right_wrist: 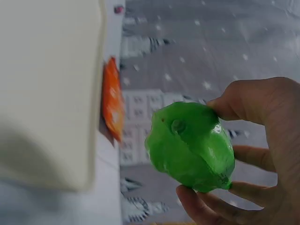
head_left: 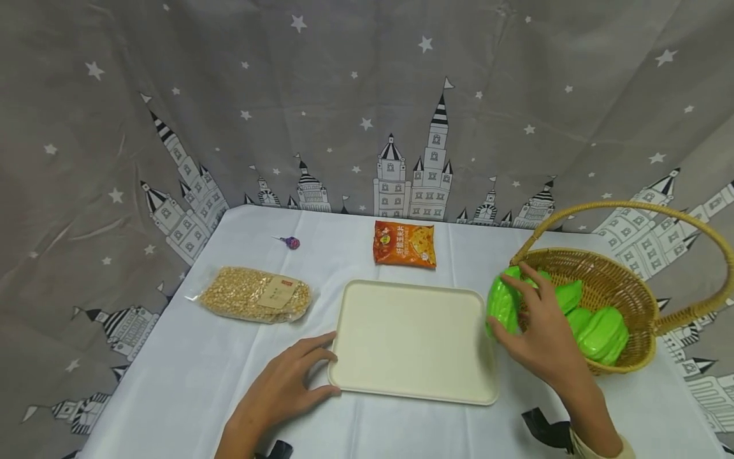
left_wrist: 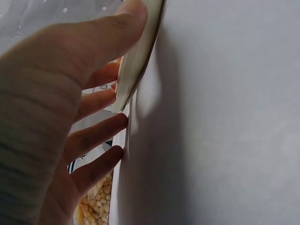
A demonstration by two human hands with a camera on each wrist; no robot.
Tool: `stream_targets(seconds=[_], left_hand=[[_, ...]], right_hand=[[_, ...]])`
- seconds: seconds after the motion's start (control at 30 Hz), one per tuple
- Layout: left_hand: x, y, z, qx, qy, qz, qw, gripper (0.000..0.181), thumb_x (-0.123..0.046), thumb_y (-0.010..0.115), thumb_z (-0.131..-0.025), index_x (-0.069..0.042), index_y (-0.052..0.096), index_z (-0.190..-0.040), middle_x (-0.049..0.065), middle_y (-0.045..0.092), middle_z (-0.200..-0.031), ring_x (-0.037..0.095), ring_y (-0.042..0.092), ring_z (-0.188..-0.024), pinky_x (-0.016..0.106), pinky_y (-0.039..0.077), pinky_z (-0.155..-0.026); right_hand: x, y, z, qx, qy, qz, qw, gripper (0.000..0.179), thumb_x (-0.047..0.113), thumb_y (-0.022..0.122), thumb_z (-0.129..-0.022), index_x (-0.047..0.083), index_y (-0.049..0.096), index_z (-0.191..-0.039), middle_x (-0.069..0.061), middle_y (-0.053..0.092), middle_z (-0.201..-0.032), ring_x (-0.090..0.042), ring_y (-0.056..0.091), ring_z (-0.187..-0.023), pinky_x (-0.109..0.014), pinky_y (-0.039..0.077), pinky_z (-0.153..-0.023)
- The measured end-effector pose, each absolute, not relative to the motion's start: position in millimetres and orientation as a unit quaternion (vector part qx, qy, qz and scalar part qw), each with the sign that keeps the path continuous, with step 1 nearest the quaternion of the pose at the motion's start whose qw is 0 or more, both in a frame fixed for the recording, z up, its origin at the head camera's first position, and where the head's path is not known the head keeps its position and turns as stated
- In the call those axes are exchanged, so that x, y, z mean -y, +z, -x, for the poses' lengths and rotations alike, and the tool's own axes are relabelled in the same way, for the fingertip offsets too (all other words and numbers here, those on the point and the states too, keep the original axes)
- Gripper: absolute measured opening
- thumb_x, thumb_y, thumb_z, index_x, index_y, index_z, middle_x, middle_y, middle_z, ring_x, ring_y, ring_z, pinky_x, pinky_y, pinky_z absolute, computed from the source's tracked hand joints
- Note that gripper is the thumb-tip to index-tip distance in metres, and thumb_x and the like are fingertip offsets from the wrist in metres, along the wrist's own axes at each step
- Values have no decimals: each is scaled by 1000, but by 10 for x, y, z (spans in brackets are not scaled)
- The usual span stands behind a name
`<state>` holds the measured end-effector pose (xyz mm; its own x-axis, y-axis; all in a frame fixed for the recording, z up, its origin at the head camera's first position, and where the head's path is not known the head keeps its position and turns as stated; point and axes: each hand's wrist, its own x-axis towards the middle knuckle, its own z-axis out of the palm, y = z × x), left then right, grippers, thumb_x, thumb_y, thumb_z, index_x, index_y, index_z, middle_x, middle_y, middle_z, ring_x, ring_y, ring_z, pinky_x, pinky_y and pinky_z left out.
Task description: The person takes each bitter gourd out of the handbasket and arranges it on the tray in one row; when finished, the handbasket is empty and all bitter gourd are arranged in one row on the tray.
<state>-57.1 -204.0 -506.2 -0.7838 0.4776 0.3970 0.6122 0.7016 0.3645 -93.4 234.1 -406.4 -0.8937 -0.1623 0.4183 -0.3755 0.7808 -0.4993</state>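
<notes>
The right hand (head_left: 541,331) grips a green fruit (head_left: 502,303) by the basket (head_left: 613,287), thumb opposing fingers to span its bulk; the left hand (head_left: 289,379), grasping nothing, lies with spread fingers at the tray's (head_left: 410,341) edge, seemingly steadying it.

A glossy, bright-green ridged fruit (head_left: 501,305), a small nub on one lobed end, is gripped between the thumb and fingers of a person's right hand (head_left: 545,335), its long side pointing away from the person, between a cream tray (head_left: 413,344) and a wicker basket (head_left: 610,277). The rectangular tray, round-cornered and low-rimmed, lies flat on white cloth (head_left: 401,433), a left hand (head_left: 283,386) at its left edge.
</notes>
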Motion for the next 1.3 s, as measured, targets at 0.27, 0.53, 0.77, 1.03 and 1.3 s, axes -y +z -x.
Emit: stream_targets(seconds=[0.27, 0.53, 0.77, 1.03, 1.3], left_hand=[[2030, -5062, 555, 912, -228, 302, 156, 49, -48, 96, -75, -20, 74, -109, 4, 69, -145, 23, 69, -124, 42, 60, -99], [2035, -5068, 543, 912, -228, 303, 155, 47, -45, 97, -75, -20, 74, -107, 4, 69, -143, 24, 70, -124, 41, 59, -101], [2028, -5065, 546, 917, -222, 296, 147, 46, -45, 97, -75, -21, 75, -107, 3, 69, -143, 22, 69, -126, 40, 59, -102], [2025, -5064, 521, 919, -222, 291, 148, 44, -44, 97, -75, -21, 75, -106, 2, 70, -142, 22, 68, -128, 38, 58, -105], [2025, -5059, 521, 920, -215, 292, 150, 43, -44, 96, -77, -22, 75, -106, 2, 70, -141, 21, 68, -128, 37, 57, -106]], right_hand=[[-1901, -4339, 1082, 920, 327, -189, 101, 69, 14, 93, -82, 4, 62, -143, -27, 35, -167, -41, 68, -119, -44, 69, -79], [-1431, -4454, 1210, 917, 335, -216, 23, 70, 23, 92, -85, 10, 60, -146, -19, 32, -170, -24, 71, -104, -39, 67, -83], [-1111, -4576, 1335, 904, 339, -260, -2, 72, 23, 89, -84, 10, 58, -148, -19, 33, -170, -20, 66, -104, -29, 61, -82], [-828, -4665, 1464, 901, 338, -271, -28, 71, 28, 86, -85, 13, 58, -149, -21, 34, -169, -19, 66, -99, -30, 60, -82], [-620, -4664, 1586, 906, 334, -257, -48, 71, 36, 85, -89, 15, 58, -151, -20, 34, -170, -22, 67, -102, -35, 60, -84]])
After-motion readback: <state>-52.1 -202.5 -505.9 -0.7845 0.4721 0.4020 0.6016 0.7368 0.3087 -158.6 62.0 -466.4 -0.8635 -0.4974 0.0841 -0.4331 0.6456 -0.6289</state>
